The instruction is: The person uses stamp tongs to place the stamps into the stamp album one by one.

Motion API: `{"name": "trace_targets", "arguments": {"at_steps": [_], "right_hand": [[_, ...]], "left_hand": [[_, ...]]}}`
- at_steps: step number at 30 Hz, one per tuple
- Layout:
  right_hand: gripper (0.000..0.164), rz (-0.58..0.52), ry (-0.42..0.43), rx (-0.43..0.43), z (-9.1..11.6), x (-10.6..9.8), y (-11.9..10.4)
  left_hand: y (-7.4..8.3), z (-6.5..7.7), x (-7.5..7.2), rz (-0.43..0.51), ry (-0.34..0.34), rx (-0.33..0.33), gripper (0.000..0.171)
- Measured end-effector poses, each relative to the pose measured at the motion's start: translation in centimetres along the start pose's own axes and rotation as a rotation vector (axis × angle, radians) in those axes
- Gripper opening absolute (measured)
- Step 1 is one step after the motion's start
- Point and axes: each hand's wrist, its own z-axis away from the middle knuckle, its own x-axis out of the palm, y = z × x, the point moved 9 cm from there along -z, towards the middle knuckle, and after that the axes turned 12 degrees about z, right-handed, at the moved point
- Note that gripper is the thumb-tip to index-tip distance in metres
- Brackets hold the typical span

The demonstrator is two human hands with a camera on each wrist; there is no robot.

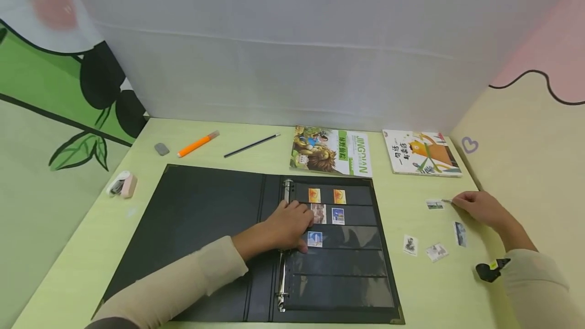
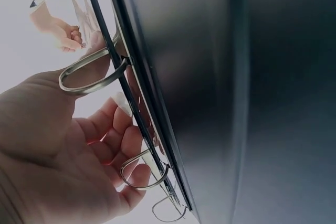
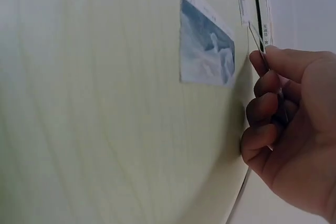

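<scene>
My left hand (image 1: 287,225) rests on the black stamp album (image 1: 210,207), fingers loosely bent over the inner side of its right page beside the metal rings (image 2: 89,72). Stamps sit in the page's upper pockets, among them a blue one (image 1: 315,239) right by the fingertips and two orange ones in the top row. On the right, my right hand (image 1: 477,208) pinches metal tweezers (image 3: 257,38), their tips right at the edge of a small stamp (image 1: 435,204) on the table. A bluish stamp (image 3: 207,45) lies just below that hand, with two more stamps nearby.
Behind the album lie a grey eraser (image 1: 161,149), an orange marker (image 1: 198,144), a dark pencil (image 1: 252,145) and two picture books, one green and white (image 1: 356,151), one with an orange animal (image 1: 422,152). A white and pink gadget (image 1: 122,185) stands at the left.
</scene>
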Motion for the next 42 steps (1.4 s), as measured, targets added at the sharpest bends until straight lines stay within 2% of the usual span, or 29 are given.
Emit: {"name": "trace_targets", "arguments": {"at_steps": [5,8,12,16,20,23,26,30,37,42], "right_hand": [[0.041,-0.049,-0.004,-0.035,0.1,-0.4,-1.1],[0.038,-0.086,0.036,-0.106,0.1,-1.6,-3.0],[0.028,-0.116,0.056,-0.252,-0.3,-3.1,-8.2],[0.019,-0.102,0.027,-0.396,-1.1,-3.3,-14.0],[0.015,-0.085,0.007,-0.507,-2.1,-2.6,-18.6],[0.014,-0.075,-0.019,-0.557,-2.7,-1.7,-21.4],[0.015,-0.073,-0.069,-0.597,-3.2,-0.5,-23.9],[0.016,-0.007,-0.164,-0.684,-3.5,1.6,-27.2],[0.014,0.124,-0.31,-0.838,-2.4,4.6,-31.9],[0.013,0.141,-0.327,-0.9,-1.2,5.2,-33.9]], "left_hand": [[0.1,0.1,0.0,-0.004,0.001,-0.004,0.05],[0.0,0.1,0.0,-0.012,0.002,-0.008,0.05],[-0.3,0.0,0.0,-0.006,-0.007,-0.017,0.049],[-0.4,0.0,0.0,0.017,-0.008,-0.015,0.049],[0.0,0.2,-0.1,0.023,0.004,0.006,0.047],[0.4,0.3,-0.3,0.013,0.017,0.022,0.047],[0.6,0.4,-0.4,-0.005,0.025,0.026,0.048],[0.6,0.3,-0.2,-0.026,0.018,0.017,0.05],[0.7,0.1,0.0,-0.042,0.014,0.016,0.054],[0.7,0.2,-0.1,-0.053,0.023,0.024,0.05]]}}
